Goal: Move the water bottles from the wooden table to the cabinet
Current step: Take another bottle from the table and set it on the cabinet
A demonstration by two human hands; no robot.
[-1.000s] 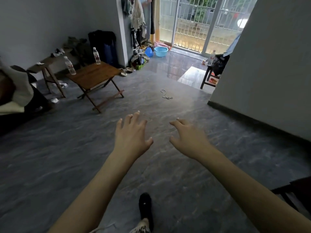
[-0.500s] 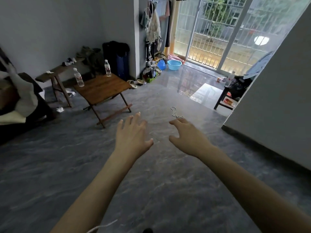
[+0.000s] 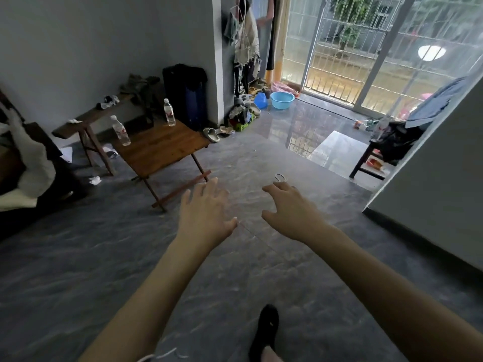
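Two clear plastic water bottles stand upright on the brown wooden folding table [image 3: 162, 150] in the upper left of the frame: the nearer bottle [image 3: 120, 131] at its left corner, the farther bottle [image 3: 169, 112] at its back corner. At centre frame, the left hand [image 3: 205, 214] and right hand [image 3: 292, 209] hover over the grey floor, fingers loosely spread, holding nothing.

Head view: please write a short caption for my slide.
Both empty hands, left hand and right hand, reach toward two water bottles on the wooden table.
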